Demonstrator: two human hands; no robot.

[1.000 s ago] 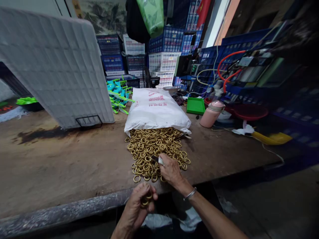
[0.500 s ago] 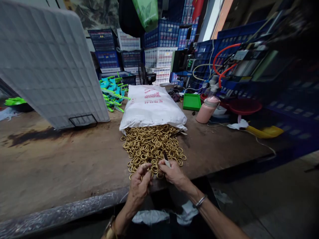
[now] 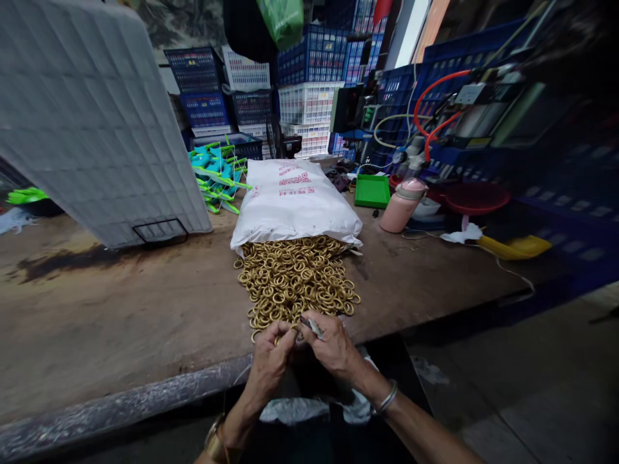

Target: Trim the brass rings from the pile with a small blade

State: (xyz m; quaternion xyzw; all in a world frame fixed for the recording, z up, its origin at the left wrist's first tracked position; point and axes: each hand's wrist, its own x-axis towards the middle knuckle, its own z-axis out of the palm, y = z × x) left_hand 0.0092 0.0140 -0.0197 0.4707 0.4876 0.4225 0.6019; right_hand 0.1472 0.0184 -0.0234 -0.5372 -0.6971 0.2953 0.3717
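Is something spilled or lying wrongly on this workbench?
Yes: brass rings have poured from the open white sack, lying on its side, into a loose heap. A dark stain marks the wooden bench at left.

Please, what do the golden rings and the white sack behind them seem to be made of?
The rings look like metal, perhaps brass or brass-plated: they have a yellow-gold colour with a dull shine and thin, even hoops. The white sack looks like woven plastic, judging by its matte, slightly creased skin with red print; the weave itself is too small to see.

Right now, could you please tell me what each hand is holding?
Left hand: closed on brass rings.
Right hand: closed on a small tool.
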